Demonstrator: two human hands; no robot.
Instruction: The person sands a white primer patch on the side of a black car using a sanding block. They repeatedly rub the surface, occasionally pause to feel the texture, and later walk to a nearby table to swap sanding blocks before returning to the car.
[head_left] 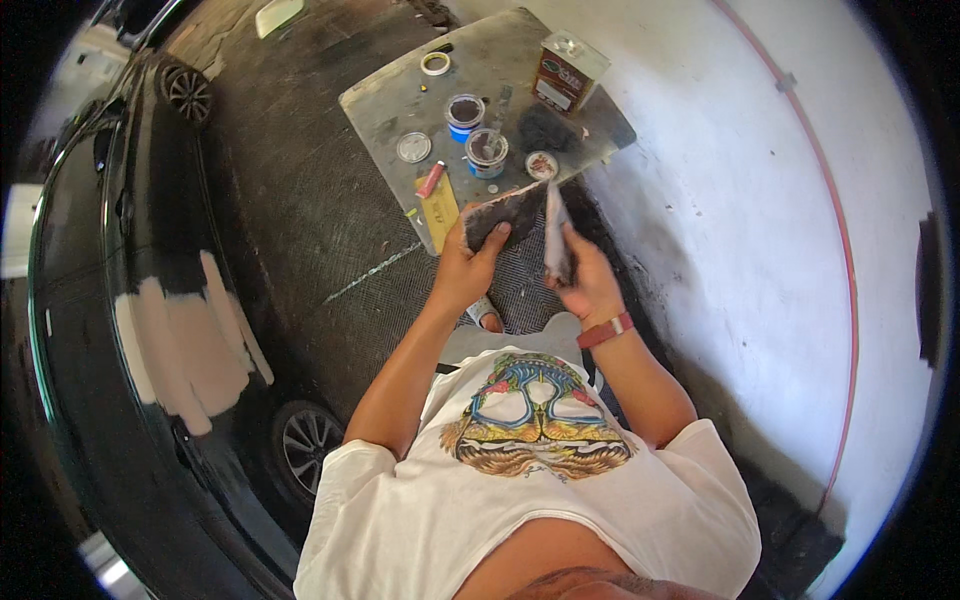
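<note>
My left hand (pixel 468 265) grips a dark flat board (pixel 508 216), thumb on top, with pale pinkish paste along its far edge. In my right hand (pixel 592 282) is a flat spreader (pixel 556 228) smeared with pale paste, its blade upright beside the board's right end. The spreader and the fingers around it are slightly blurred. Both hands are in front of my body, just short of the table (pixel 385 95). Beyond them on the table stand two open tins (pixel 464 128) (pixel 487 168) with blue sides and a small round container (pixel 541 166) with reddish bits.
On the table are a rectangular metal can (pixel 568 75), a tape roll (pixel 435 64), a round lid (pixel 413 148), a red tube (pixel 431 180), a yellow sheet (pixel 439 215) and a black cloth (pixel 546 130). A black car (pixel 110 440) with beige patches stands left; a white wall (pixel 740 250) rises right.
</note>
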